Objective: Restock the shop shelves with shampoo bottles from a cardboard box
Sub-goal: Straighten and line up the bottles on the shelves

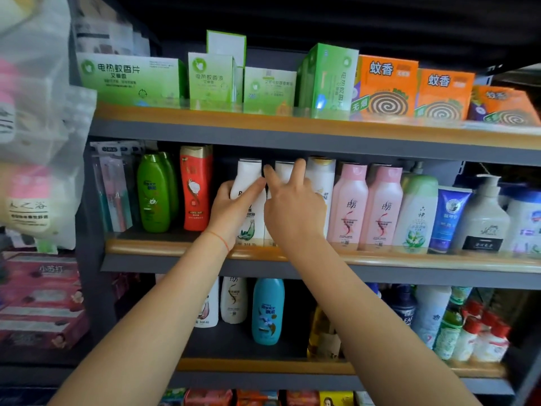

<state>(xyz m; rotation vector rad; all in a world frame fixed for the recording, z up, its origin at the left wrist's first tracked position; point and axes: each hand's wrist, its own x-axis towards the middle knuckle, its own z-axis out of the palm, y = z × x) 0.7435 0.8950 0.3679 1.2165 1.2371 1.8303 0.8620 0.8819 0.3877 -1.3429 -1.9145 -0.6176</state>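
Observation:
On the middle shelf (164, 248) a white shampoo bottle (248, 174) stands upright in the gap right of a red bottle (195, 187). My left hand (231, 213) grips this white bottle, thumb across its front and fingers round its left side. A second white bottle (284, 170) stands touching it on the right, mostly hidden by my right hand (292, 209). That hand lies against the second bottle's front with straight, spread fingers pointing up. No cardboard box is in view.
Green bottles (153, 193) stand left of the red one; a white-gold bottle (321, 177) and two pink bottles (349, 203) crowd the right. Mosquito-coil boxes (386, 87) fill the top shelf. More bottles, one blue (268, 310), stand below. Hanging plastic bags (32, 118) bulge in at left.

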